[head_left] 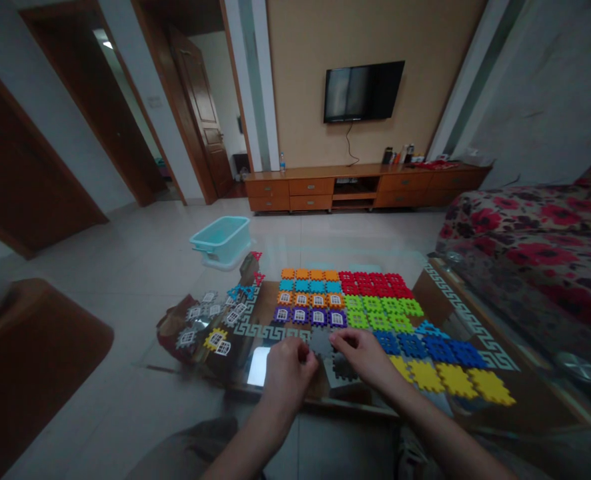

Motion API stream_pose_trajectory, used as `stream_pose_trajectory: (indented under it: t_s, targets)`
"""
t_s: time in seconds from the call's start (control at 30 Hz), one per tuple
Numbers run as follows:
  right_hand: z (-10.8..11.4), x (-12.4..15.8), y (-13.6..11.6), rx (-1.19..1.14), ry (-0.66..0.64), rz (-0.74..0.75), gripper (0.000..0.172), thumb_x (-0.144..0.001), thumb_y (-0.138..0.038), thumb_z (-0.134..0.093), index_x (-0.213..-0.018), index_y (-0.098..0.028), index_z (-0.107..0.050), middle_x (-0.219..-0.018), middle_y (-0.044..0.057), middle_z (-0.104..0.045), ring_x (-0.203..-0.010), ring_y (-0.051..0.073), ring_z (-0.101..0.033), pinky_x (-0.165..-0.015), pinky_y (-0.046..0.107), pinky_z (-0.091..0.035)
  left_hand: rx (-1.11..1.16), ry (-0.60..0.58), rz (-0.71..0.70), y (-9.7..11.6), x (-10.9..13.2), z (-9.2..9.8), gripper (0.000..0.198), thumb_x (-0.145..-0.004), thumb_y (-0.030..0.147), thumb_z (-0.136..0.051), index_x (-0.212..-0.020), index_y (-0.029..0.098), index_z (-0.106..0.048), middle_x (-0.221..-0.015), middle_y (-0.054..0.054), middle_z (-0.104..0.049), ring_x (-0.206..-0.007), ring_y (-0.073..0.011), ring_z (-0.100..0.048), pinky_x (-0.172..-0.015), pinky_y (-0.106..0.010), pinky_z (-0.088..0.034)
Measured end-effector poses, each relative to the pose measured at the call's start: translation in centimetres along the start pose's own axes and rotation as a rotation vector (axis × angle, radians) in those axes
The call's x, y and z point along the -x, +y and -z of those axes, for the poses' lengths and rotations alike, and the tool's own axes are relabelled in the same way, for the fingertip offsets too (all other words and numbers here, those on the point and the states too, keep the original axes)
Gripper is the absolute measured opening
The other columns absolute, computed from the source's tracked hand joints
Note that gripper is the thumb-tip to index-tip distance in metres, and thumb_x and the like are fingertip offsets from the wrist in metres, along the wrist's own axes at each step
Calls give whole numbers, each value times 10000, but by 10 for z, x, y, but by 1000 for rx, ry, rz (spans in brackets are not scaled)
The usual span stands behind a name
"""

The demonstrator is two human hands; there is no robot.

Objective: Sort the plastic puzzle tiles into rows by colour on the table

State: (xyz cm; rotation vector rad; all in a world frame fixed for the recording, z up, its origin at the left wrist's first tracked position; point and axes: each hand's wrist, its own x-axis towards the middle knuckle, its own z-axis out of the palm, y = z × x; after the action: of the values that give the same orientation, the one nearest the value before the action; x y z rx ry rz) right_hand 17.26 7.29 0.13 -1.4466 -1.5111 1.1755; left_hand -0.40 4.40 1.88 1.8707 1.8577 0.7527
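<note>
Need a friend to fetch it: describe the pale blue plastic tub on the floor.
Find the wooden TV cabinet below the wall-mounted television. On the tiled floor before its left end, just beyond the glass-topped table, sits the tub. Its pale aqua colour and open top set it apart from the small interlocking pieces.

The head-worn camera looks forward and down over the left hand and right hand, close above a glass coffee table, its wide view reaching across the tiled floor to a wooden TV cabinet.
</note>
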Motion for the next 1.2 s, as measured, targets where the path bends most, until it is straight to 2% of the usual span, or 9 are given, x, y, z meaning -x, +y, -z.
stream_pose_trajectory:
  t_s: [0.27, 0.37, 0.43, 0.57, 0.73, 0.9, 1.07, 1.2]
  targets:
    - [2, 6, -1, 348, -19, 101, 300, -864, -400, -524, -769, -183, -709, -745, 53, -712, -705, 220, -633, -668, 309, -434, -56, -18, 11, -5, 7, -9, 123, -749, 152, -585, -653, 162, -662, -677, -49, -667, -638, -160, -587, -621, -260, -329]
    - [4, 9, -3, 481, 24, 158, 273, -846, -376, -555, -950, -169, -699, -873, 82, -713, -818, 240, -645, -758, 330, -455, -88, -26, 14, -7, 4, -13, 126, -756, 154, -589, -656, 164, -665, -676, -50, -669, -646, -163, -592, -624, -258, -328]
    - [4, 12, -4, 587, 46, 224, 335, -819, -346, -585, -1086, -159, -658, -1015, 110, -691, -945, 257, -631, -841, 347, -454, -116, -30, 15, -12, 3, -17, 118, -758, 155, -592, -671, 166, -671, -688, -53, -673, -657, -164, -596, -626, -255, -328]
    - [2, 21, -6, 749, -16, 288, 434, -798, -317, -591, -1202, -160, -590, -1183, 139, -625, -1103, 286, -573, -936, 377, -434, -132, -89, 62, -23, 4, -22, 113, -762, 167, -599, -695, 160, -690, -708, -63, -688, -657, -163, -600, -629, -250, -340]
    - [-3, 27, -10, 824, -77, 305, 451, -775, -289, -590, -1207, -162, -569, -1191, 139, -599, -1123, 294, -547, -945, 374, -427, -162, -112, 57, -31, 7, -25, 135, -775, 175, -591, -716, 163, -711, -723, -79, -706, -696, -180, -628, -654, -256, -362]
    - [-4, 26, -11, 858, -91, 294, 430, -771, -277, -587, -1188, -173, -572, -1179, 129, -586, -1105, 292, -541, -930, 371, -426, -243, -191, 65, -30, 9, -27, 158, -787, 207, -586, -726, 163, -725, -754, -104, -713, -715, -206, -651, -639, -272, -369]
    - [-3, 26, -7, 859, -110, 298, 434, -786, -295, -598, -1199, -165, -579, -1189, 131, -575, -1122, 288, -527, -947, 364, -417, -260, -229, 16, -31, 10, -19, 110, -748, 184, -613, -796, 161, -709, -836, -112, -709, -818, -242, -657, -683, -289, -402]
    - [1, 24, -6, 871, -111, 300, 422, -793, -283, -596, -1195, -155, -584, -1180, 132, -579, -1122, 287, -529, -953, 366, -418, -249, -255, 22, -31, 7, -9, 207, -697, 191, -679, -902, 161, -687, -899, -112, -702, -886, -258, -650, -744, -299, -430]
